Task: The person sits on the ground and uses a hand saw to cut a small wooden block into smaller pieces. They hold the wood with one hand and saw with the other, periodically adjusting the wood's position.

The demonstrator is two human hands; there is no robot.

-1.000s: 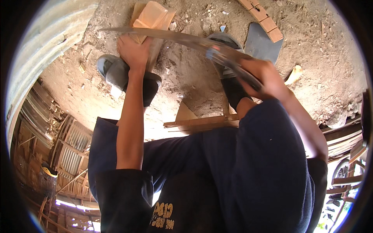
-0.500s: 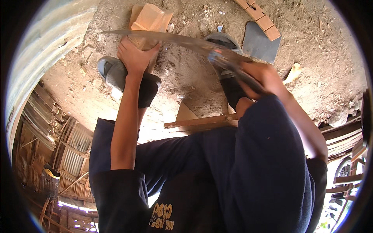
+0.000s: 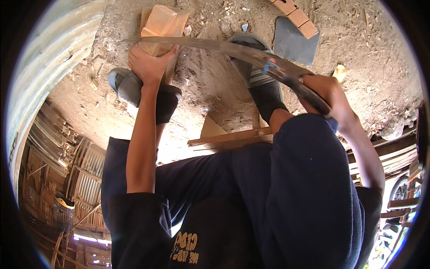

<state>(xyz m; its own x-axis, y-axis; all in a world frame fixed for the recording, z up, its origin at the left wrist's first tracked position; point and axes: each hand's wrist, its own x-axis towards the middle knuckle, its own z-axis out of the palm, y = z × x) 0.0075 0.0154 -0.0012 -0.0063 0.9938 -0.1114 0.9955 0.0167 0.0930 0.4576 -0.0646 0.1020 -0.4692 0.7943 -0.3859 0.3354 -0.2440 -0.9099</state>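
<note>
A handsaw [image 3: 215, 47] with a long, slightly blurred blade slants across the front of me. My right hand [image 3: 329, 89] is closed round its dark handle, out beyond my right knee. The far part of the blade crosses a piece of timber [image 3: 170, 68] beside my left foot. My left hand [image 3: 150, 66] grips that timber just below the blade, thumb stretched along the near side. Past the blade, a lighter wooden block [image 3: 162, 21] lies by the timber; the contact between them is hard to make out. Any cut is hidden.
My sandalled left foot [image 3: 127, 85] is beside the timber, my right foot [image 3: 257, 74] under the blade. A dark flat sheet [image 3: 295, 42] and a notched wood strip [image 3: 295, 19] lie on the dirt floor. A corrugated metal wall [image 3: 53, 49] rises at left; planks [image 3: 233, 138] lie near my legs.
My right hand has drawn the saw back to the right and slightly nearer, its blade sliding across the timber. My left hand keeps its grip. The whole view has shifted slightly.
</note>
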